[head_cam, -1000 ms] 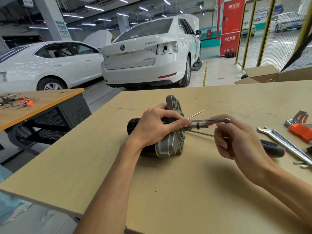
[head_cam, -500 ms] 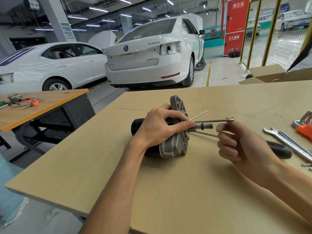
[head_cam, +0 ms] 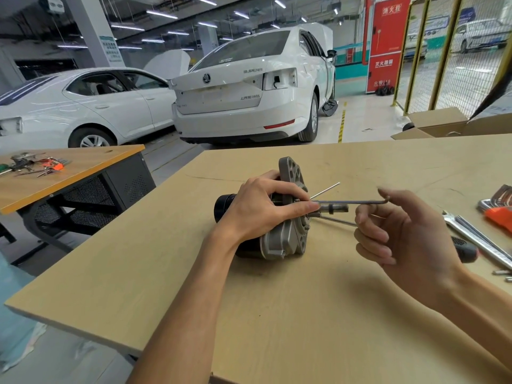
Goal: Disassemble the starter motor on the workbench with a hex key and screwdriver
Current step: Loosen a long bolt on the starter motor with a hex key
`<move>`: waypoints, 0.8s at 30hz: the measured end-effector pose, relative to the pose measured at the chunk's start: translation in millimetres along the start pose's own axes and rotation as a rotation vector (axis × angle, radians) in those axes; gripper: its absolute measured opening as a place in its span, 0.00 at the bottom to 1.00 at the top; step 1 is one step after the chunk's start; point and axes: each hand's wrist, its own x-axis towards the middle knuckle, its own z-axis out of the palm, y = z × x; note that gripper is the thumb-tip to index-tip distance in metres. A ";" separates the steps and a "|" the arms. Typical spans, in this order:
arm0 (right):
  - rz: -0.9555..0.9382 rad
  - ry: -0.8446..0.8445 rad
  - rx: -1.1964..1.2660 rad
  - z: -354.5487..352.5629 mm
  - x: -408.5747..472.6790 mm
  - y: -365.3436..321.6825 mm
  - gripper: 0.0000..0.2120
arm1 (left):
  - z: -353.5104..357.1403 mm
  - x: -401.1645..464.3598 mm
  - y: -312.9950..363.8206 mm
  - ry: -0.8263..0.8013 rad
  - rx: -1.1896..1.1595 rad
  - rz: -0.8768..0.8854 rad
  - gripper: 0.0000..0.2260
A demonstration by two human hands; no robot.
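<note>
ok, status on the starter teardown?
Left hand grips the motor on the bench. Right hand loose at the hex key, key seated at the flange. Nothing in the way.

Single head-worn view, looking forward and down, close over the workbench (head_cam: 277,314), garage beyond

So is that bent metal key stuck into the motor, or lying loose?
Stuck in. The hex key juts level from the starter motor, clear of the workbench.

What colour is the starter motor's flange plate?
Silver-grey bare metal flange plate, seen best in the head view.
</note>
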 end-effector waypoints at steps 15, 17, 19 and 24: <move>-0.166 0.192 -0.370 -2.8 2.7 10.3 0.18 | 0.4 0.6 0.6 -0.010 -0.007 -0.006 0.13; -0.102 0.228 -0.323 -3.8 4.0 9.6 0.13 | 0.6 0.9 0.6 -0.011 -0.003 -0.005 0.12; -0.034 0.208 -0.266 -4.4 4.8 8.9 0.14 | 0.6 1.2 0.4 -0.013 -0.003 -0.005 0.11; 0.044 0.148 -0.087 -1.6 4.4 5.9 0.24 | 0.1 0.8 0.7 -0.010 -0.007 -0.006 0.10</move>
